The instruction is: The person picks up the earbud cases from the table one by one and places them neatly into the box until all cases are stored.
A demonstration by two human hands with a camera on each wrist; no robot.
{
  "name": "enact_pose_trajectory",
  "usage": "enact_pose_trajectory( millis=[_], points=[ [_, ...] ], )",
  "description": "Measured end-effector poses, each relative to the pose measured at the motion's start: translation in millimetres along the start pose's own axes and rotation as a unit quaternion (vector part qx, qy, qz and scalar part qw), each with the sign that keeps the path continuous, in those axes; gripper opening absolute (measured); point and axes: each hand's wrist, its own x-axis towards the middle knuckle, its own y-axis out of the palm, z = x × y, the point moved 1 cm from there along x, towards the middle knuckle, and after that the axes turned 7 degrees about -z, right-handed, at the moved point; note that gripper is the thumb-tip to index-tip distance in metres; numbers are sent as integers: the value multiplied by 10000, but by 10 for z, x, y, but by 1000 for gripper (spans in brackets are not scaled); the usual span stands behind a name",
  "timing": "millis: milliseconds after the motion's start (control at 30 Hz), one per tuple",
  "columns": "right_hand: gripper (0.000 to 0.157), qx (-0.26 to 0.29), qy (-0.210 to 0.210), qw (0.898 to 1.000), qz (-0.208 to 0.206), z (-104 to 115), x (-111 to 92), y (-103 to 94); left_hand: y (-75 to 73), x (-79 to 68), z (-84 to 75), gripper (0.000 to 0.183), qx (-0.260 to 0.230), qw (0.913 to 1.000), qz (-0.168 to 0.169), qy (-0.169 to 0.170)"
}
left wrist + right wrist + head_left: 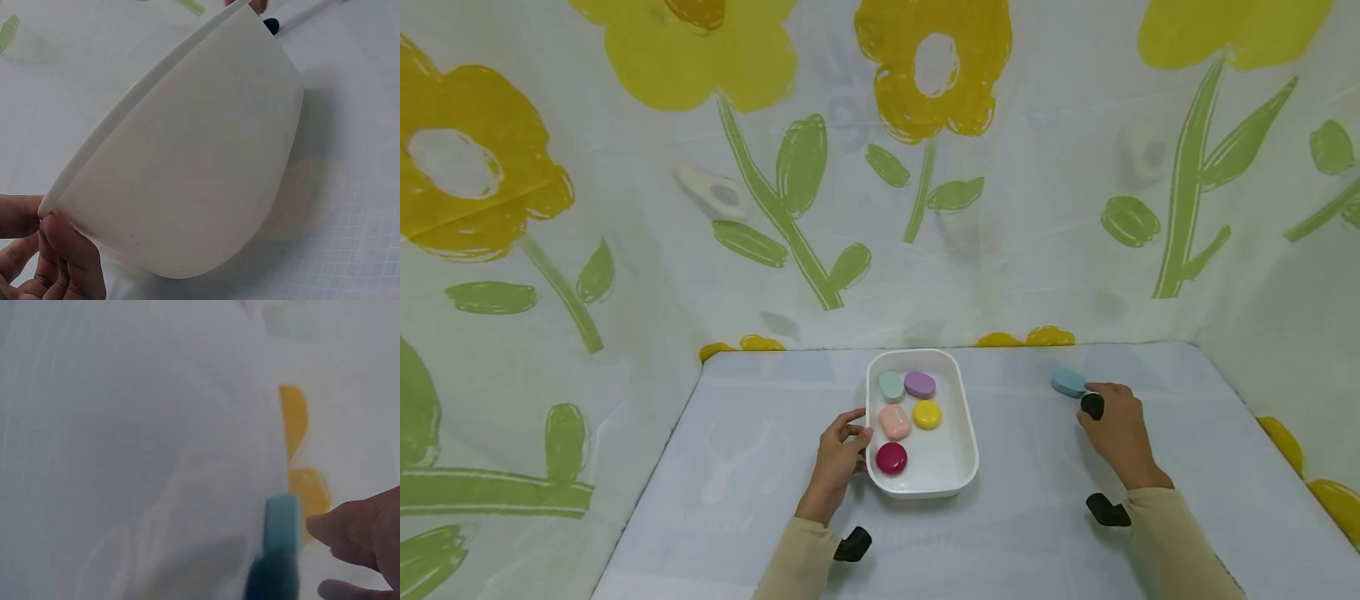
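Note:
My left hand (838, 458) pinches the left rim of a white tray (958, 433), thumb and finger meeting at its edge in the left wrist view. Inside the tray lie several smooth, soap-like pieces: pale green (891, 386), purple (920, 384), pink (895, 422), yellow (927, 414) and deep red (892, 458). Off to the right, my right hand (1120, 429) pinches a black rounded piece (1092, 406) between thumb and fingers. Right by its fingertips is a blue oval piece (1068, 382), which the black piece (272, 578) partly overlaps in the right wrist view.
The pale table (737, 467) ends at the back against a white curtain (1045, 208) printed with yellow flowers, which also rises at both sides. Black wrist camera mounts (1108, 510) stick out beside both forearms.

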Motion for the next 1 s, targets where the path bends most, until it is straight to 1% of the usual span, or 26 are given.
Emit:
enact_pose_trajectory(
  millis=[67, 200, 300, 567, 767, 1000],
  points=[
    [45, -104, 80, 9999, 75, -73, -14, 9, -3, -1, 5, 36, 1, 10000, -15, 18],
    [44, -239, 49, 9995, 217, -171, -37, 38, -8, -2, 10, 36, -21, 10000, -6, -5],
    [43, -260, 111, 9991, 312, -213, -41, 52, -11, 0, 8, 36, -51, 10000, 16, -55],
    [45, -251, 319, 9981, 470, -266, -21, 46, -5, 2, -2, 39, -93, 9999, 43, -64],
    [49, -92, 530, 9960, 707, -167, -51, 43, -1, 9, 8, 36, -57, 10000, -6, -51],
    [51, 40, 354, 9960, 818, 80, -63, 16, 0, 11, 11, 36, -83, 9999, -45, -72]
  ],
)
